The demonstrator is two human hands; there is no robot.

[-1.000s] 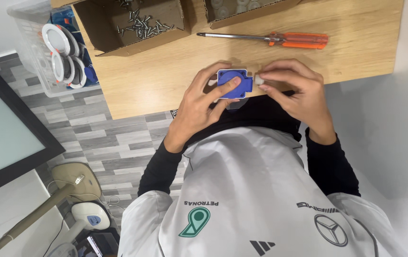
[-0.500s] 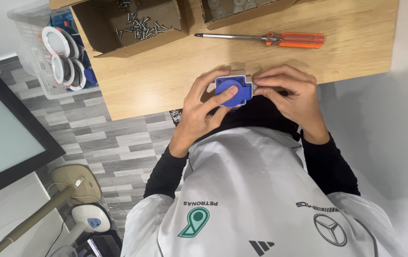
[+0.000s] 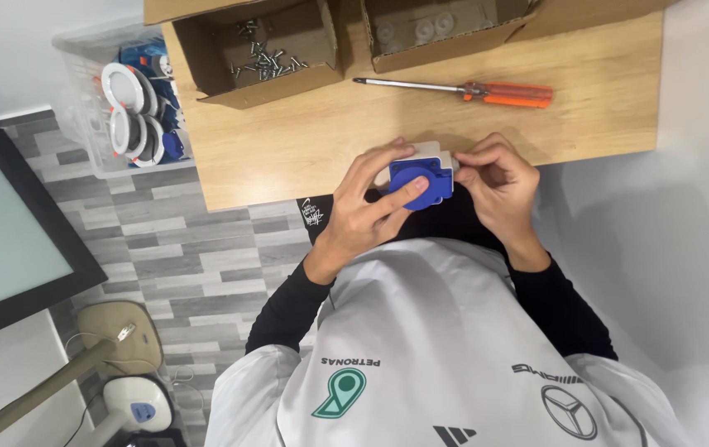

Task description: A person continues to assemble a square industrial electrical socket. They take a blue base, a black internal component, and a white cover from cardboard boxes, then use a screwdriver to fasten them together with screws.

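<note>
A small grey box with a blue round-faced cover (image 3: 422,175) is held at the near edge of the wooden table (image 3: 305,149). My left hand (image 3: 367,211) grips it from the left, thumb pressed on the blue face. My right hand (image 3: 495,186) pinches the box's right side with its fingertips. Both hands hold it close to my chest. An orange-handled screwdriver (image 3: 462,89) lies on the table just beyond the hands.
A cardboard box of loose screws (image 3: 268,51) stands at the table's back left, and another cardboard box (image 3: 441,29) with grey parts beside it. A clear bin with round white fittings (image 3: 127,112) is left of the table. A dark-framed screen (image 3: 7,240) stands at the left.
The grey and blue box has turned slightly in my hands. My left thumb still lies on the blue face; my right fingers have shifted along the box's right edge.
</note>
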